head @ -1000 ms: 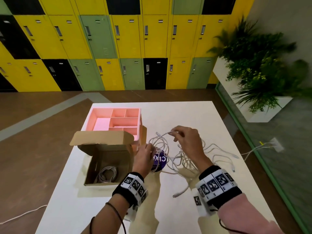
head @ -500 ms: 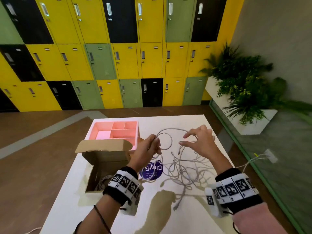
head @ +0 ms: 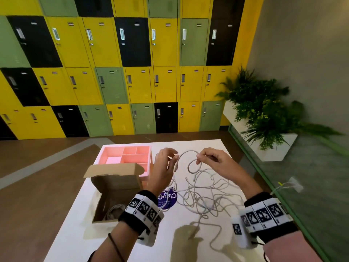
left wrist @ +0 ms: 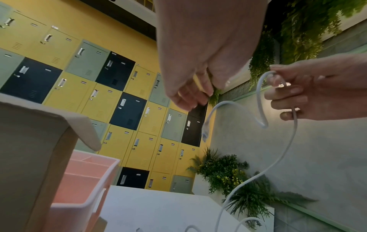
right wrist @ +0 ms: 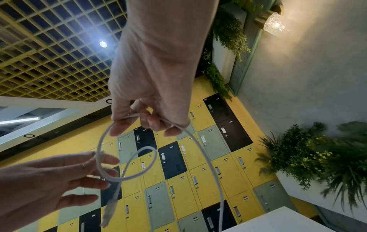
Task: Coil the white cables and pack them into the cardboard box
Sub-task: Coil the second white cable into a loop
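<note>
A tangle of white cables (head: 204, 195) lies on the white table (head: 122, 235) in front of me. Above it, my right hand (head: 209, 159) pinches one white cable (right wrist: 127, 178) between thumb and fingers, forming a small loop. The cable's plug end hangs down beside my left hand (head: 168, 161). That hand's fingers are relaxed and spread next to the loop, gripping nothing (right wrist: 59, 180). The open cardboard box (head: 115, 182) stands to the left of the left wrist, with a coiled white cable (head: 115, 211) inside.
A pink compartment tray (head: 113, 160) sits just behind the box. A round purple disc (head: 167, 198) lies under the left wrist. The table's right edge runs along a green-framed glass wall, with a planter (head: 264, 118) beyond. Lockers fill the back wall.
Both hands have risen from the tangle with one cable drawn up. The left hand gripped it half a second ago and has now let go. The right hand keeps the loop.
</note>
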`<state>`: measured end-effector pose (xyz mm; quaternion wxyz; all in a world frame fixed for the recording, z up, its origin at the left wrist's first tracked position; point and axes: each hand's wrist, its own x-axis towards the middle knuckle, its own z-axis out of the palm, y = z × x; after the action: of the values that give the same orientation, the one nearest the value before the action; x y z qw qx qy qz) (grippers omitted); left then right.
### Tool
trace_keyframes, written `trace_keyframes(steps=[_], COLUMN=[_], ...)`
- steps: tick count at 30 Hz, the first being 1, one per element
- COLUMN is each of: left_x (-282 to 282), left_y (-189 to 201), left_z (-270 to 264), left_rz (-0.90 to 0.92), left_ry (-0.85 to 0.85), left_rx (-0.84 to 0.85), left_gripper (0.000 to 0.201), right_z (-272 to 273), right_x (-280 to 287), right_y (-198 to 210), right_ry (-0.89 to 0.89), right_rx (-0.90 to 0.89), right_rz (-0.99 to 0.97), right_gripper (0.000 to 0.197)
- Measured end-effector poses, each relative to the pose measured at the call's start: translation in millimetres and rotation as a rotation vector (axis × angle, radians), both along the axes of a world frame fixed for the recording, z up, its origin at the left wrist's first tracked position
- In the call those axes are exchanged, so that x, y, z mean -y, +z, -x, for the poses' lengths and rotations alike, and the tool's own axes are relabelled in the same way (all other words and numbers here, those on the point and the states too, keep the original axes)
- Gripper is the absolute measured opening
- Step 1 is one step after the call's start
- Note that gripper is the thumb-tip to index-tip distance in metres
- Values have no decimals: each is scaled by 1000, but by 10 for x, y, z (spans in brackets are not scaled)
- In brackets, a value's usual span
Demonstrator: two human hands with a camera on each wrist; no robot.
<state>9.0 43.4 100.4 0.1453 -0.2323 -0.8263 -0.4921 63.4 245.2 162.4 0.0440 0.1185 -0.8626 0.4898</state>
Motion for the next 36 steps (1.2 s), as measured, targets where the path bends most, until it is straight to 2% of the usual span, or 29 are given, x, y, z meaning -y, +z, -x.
trace_keyframes(steps=[4, 7, 9, 14, 21, 23, 28, 31, 36], left_x=[-98, -155, -182, -162, -284, -263, -187, -145, -75], left_y=[19, 95, 143, 168, 186, 184, 206, 237, 270], left_z=[-32, -82, -122, -99, -61, -86, -226, -245, -210], left_rz=[124, 113, 9, -242, -746, -714, -498, -526, -664], left_ry=[-38, -140, -195, -199, -261, -288, -363, -392, -292], left_rx=[86, 161, 261, 418, 717, 719, 725, 798, 790], left_gripper=[39, 24, 20, 31, 33, 32, 31, 30, 30], right_z=[-40, -72, -74, -96, -180, -194, -119, -62, -28], right_x=[-37, -51, -86, -174, 27, 82, 58, 8, -15], right_y=[13, 35, 39, -4, -114, -98, 34, 89, 151], right_ry=[63, 80, 76, 82, 215, 238, 195, 193, 276], right_rx=[0, 14, 16, 65, 161, 154, 54, 33, 81], right_rz=[-9, -14, -28, -166, -326, -287, -195, -205, -215], right_gripper=[23, 21, 19, 17, 14, 14, 14, 17, 18])
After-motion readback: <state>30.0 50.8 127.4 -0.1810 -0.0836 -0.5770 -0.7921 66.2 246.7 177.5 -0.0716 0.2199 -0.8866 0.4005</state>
